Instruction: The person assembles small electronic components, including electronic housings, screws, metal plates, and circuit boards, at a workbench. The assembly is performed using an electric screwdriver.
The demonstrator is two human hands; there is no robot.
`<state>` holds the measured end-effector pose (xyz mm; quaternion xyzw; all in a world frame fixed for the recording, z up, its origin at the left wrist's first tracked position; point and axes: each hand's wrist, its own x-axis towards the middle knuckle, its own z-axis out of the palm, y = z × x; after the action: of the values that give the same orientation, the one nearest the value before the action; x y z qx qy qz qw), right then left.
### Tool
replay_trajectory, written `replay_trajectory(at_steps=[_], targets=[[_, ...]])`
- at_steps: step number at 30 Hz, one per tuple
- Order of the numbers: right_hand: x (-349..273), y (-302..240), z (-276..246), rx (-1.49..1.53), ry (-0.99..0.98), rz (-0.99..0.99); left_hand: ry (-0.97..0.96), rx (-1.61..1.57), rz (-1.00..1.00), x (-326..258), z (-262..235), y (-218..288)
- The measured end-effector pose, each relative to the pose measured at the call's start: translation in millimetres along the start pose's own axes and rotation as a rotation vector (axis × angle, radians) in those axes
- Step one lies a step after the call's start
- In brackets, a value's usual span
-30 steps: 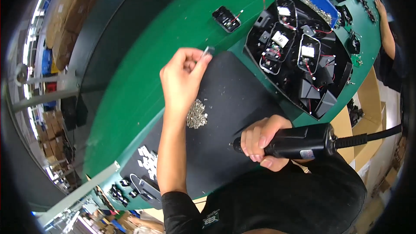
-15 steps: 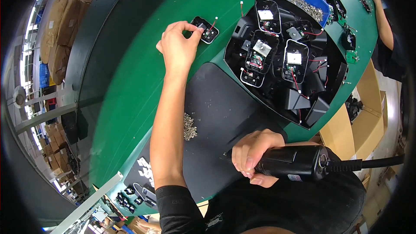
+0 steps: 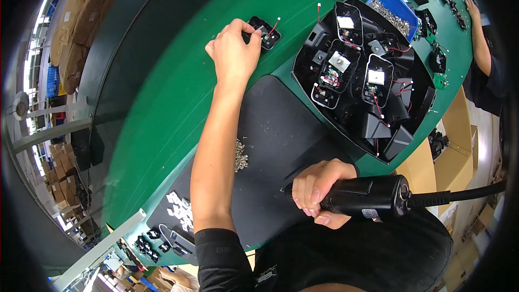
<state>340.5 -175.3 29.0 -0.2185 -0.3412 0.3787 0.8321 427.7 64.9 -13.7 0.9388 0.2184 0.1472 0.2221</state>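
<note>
Left hand (image 3: 233, 57) pinches grey plate (image 3: 263, 30), right hand (image 3: 320, 190) grips driver (image 3: 365, 193); we should steady case (image 3: 272, 38) inside counter's (image 3: 162, 103) far edge.

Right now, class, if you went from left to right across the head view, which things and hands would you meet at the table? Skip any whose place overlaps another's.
White pieces → left hand → right hand → blue bin → co-worker's hand.
</note>
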Motion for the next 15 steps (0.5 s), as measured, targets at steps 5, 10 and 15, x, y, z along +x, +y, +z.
replay_trajectory(at_steps=[5,10,15], targets=[[-1.5,2.9,0.7,0.007,0.013,-0.043,0.143,-0.084,0.081,2.1,11.3,-6.4],[-1.9,6.0,-0.1,0.022,0.018,-0.062,0.001,-0.123,-0.018,-2.2,0.6,-8.1],[3.2,13.8,-1.9,0.037,-0.004,-0.073,0.109,-0.235,0.068,-61.8,-56.6,-16.9]])
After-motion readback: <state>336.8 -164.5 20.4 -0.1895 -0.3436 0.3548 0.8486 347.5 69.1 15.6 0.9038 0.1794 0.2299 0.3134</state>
